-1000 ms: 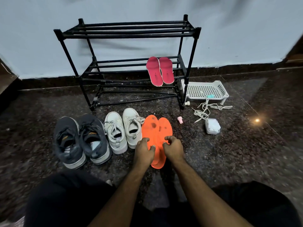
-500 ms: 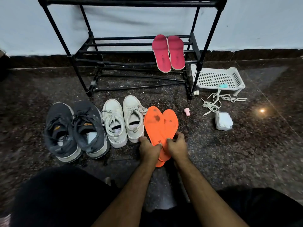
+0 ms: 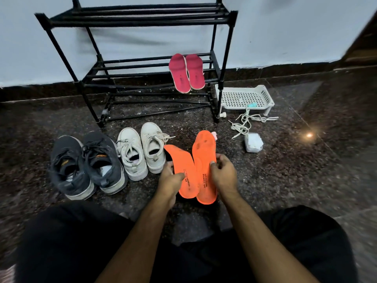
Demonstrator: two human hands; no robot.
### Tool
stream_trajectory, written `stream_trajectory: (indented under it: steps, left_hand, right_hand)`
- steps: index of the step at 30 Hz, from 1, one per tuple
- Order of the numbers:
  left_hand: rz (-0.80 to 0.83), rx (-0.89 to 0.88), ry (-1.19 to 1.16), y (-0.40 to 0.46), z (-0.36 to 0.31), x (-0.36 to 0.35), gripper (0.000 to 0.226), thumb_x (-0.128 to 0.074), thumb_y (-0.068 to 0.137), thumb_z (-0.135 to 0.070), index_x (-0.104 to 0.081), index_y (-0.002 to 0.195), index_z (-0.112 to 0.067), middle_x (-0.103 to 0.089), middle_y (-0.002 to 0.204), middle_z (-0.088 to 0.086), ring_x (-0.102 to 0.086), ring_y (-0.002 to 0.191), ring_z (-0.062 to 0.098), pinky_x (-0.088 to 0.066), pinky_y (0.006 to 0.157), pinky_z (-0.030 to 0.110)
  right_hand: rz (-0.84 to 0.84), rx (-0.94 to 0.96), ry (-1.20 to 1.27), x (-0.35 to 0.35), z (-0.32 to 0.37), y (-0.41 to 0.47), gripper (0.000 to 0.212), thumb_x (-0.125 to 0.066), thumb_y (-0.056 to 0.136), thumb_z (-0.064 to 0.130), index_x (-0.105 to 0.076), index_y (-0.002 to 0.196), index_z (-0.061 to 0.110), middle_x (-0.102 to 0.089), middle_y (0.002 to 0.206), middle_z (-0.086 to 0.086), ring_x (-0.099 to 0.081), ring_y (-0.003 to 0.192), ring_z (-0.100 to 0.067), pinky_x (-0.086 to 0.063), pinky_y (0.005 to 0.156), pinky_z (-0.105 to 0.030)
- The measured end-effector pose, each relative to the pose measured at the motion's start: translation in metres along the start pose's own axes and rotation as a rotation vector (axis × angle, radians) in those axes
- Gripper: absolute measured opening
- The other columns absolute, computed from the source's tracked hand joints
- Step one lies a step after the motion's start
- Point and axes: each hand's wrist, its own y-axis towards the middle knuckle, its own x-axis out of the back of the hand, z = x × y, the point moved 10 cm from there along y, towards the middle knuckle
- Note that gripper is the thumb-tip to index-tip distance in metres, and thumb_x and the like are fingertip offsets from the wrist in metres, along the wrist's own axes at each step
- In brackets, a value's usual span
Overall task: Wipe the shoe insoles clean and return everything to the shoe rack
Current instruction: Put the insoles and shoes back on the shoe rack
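Two orange insoles are lifted off the floor, side by side. My left hand [image 3: 170, 179] grips the left orange insole [image 3: 180, 162] near its heel. My right hand [image 3: 223, 173] grips the right orange insole [image 3: 204, 158], which shows dark stains near its toe. Two pink insoles [image 3: 186, 72] lie on the middle shelf of the black shoe rack [image 3: 130, 19], at its right end. A pack of wipes [image 3: 253, 142] sits on the floor to the right.
Dark grey sneakers [image 3: 85, 163] and white sneakers [image 3: 141, 150] stand in a row left of my hands. A white perforated tray [image 3: 243, 98] and loose white laces [image 3: 244, 122] lie right of the rack. A small pink object [image 3: 213, 135] peeks out behind the right insole.
Both orange insoles went from lying overlapped on the floor to being lifted and held apart, one in each hand. The camera view shifted down and then back up.
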Motion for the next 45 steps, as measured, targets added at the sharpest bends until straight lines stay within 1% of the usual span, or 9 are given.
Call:
stream_trajectory:
  steps: [4, 11, 15, 19, 25, 29, 38, 41, 45]
  left_hand:
    - [0.069, -0.093, -0.041, -0.016, -0.023, 0.001, 0.053, -0.047, 0.09, 0.019, -0.051, 0.129, -0.017, -0.071, 0.114, 0.006, -0.067, 0.102, 0.019, -0.055, 0.087, 0.038]
    - [0.092, -0.244, -0.073, -0.029, -0.08, 0.021, 0.081, -0.04, 0.081, 0.027, -0.041, 0.141, -0.027, -0.07, 0.116, 0.011, -0.068, 0.103, 0.022, -0.057, 0.085, 0.043]
    - [0.104, -0.275, -0.099, -0.024, -0.111, 0.04, 0.088, -0.039, 0.081, 0.028, -0.036, 0.144, -0.033, -0.068, 0.123, 0.006, -0.067, 0.111, 0.02, -0.056, 0.09, 0.043]
    - [0.061, -0.285, -0.113, -0.002, -0.143, 0.071, 0.084, -0.042, 0.081, 0.026, -0.04, 0.137, -0.036, -0.064, 0.13, 0.013, -0.062, 0.118, 0.033, -0.052, 0.097, 0.053]
    - [0.025, -0.294, -0.069, 0.05, -0.187, 0.104, 0.082, -0.043, 0.085, 0.022, -0.039, 0.137, -0.041, -0.063, 0.131, 0.01, -0.063, 0.115, 0.032, -0.051, 0.095, 0.06]
    - [0.011, -0.335, -0.086, 0.102, -0.202, 0.118, 0.083, -0.044, 0.077, 0.025, -0.048, 0.136, -0.033, -0.066, 0.128, 0.012, -0.063, 0.116, 0.036, -0.047, 0.099, 0.063]
    - [-0.003, -0.436, -0.041, 0.214, -0.27, 0.121, 0.071, -0.044, 0.08, 0.022, -0.057, 0.132, -0.024, -0.072, 0.116, 0.004, -0.068, 0.106, 0.022, -0.054, 0.09, 0.041]
    - [-0.024, -0.459, 0.025, 0.247, -0.28, 0.124, 0.062, -0.044, 0.083, 0.02, -0.061, 0.124, -0.023, -0.073, 0.105, 0.001, -0.068, 0.096, 0.018, -0.056, 0.081, 0.035]
    - [-0.197, -0.538, 0.103, 0.267, -0.27, 0.142, 0.054, -0.04, 0.08, 0.015, -0.066, 0.108, -0.022, -0.072, 0.094, 0.007, -0.065, 0.079, 0.017, -0.052, 0.07, 0.031]
  right_hand:
    - [0.021, 0.074, 0.082, 0.02, 0.021, -0.004, 0.029, -0.053, 0.092, 0.014, -0.064, 0.118, 0.022, -0.07, 0.102, 0.006, -0.064, 0.094, -0.016, -0.05, 0.089, -0.032]
    - [0.079, 0.103, 0.245, 0.014, 0.071, -0.008, 0.036, -0.046, 0.089, 0.017, -0.062, 0.119, 0.03, -0.07, 0.116, 0.004, -0.063, 0.109, -0.017, -0.048, 0.104, -0.044]
    - [0.123, 0.151, 0.254, -0.001, 0.108, -0.006, 0.039, -0.044, 0.095, 0.007, -0.059, 0.124, 0.028, -0.068, 0.114, 0.003, -0.062, 0.106, -0.016, -0.048, 0.097, -0.034]
    - [0.14, 0.245, 0.216, -0.024, 0.155, 0.003, 0.049, -0.043, 0.088, 0.005, -0.053, 0.131, 0.026, -0.069, 0.111, 0.001, -0.064, 0.102, -0.018, -0.052, 0.096, -0.042]
    - [0.171, 0.273, 0.055, -0.058, 0.215, 0.037, 0.051, -0.041, 0.09, 0.001, -0.042, 0.137, 0.021, -0.063, 0.104, -0.004, -0.062, 0.098, -0.029, -0.051, 0.086, -0.042]
    - [0.144, 0.273, 0.071, -0.084, 0.243, 0.071, 0.055, -0.039, 0.085, 0.001, -0.043, 0.132, 0.029, -0.069, 0.101, -0.007, -0.065, 0.089, -0.028, -0.056, 0.079, -0.046]
    - [0.094, 0.383, 0.068, -0.156, 0.307, 0.161, 0.046, -0.039, 0.085, 0.006, -0.041, 0.129, 0.02, -0.066, 0.102, -0.009, -0.064, 0.093, -0.029, -0.054, 0.082, -0.05]
    - [0.079, 0.396, -0.019, -0.181, 0.324, 0.195, 0.052, -0.041, 0.08, 0.007, -0.039, 0.13, 0.018, -0.067, 0.098, -0.014, -0.065, 0.089, -0.033, -0.052, 0.073, -0.044]
    - [0.089, 0.441, -0.215, -0.21, 0.336, 0.229, 0.044, -0.049, 0.084, 0.004, -0.041, 0.127, 0.012, -0.064, 0.107, -0.014, -0.063, 0.094, -0.031, -0.046, 0.07, -0.035]
